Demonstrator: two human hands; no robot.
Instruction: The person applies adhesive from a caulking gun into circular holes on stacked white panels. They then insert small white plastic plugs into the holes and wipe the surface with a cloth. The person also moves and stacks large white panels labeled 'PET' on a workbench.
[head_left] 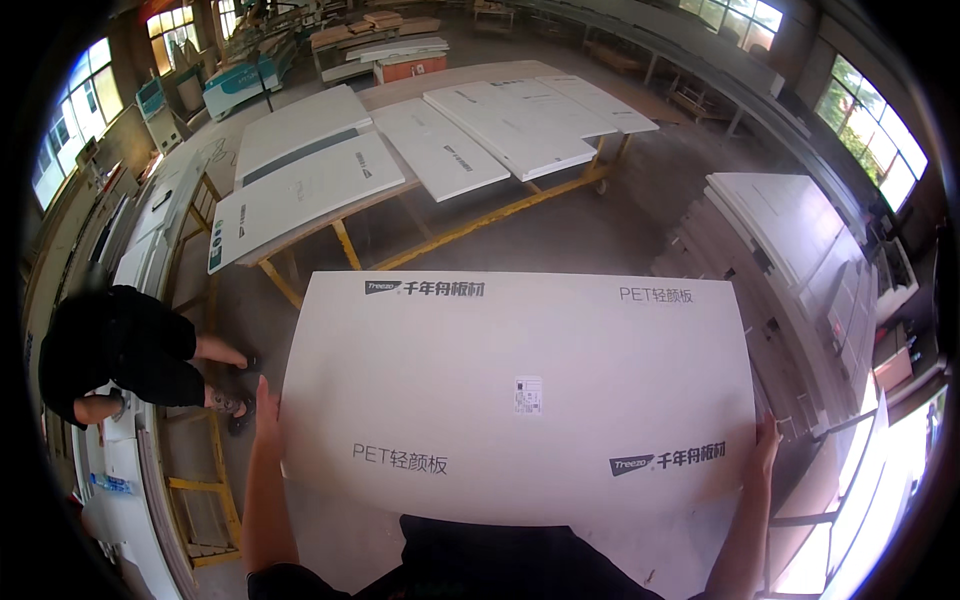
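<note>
I hold a large white rectangular board (520,390) flat in front of me, with printed marks and a small label near its middle. My left hand (266,410) grips its left edge, fingers pressed against the side. Along the right edge, my right hand (768,440) clasps the board in the same way. The board hides most of what lies under it.
A yellow-framed table (470,225) ahead carries several white boards (440,140). A stack of white boards (790,240) stands at the right. At the left a person in black (120,350) crouches beside a long workbench (130,470). Windows line both sides.
</note>
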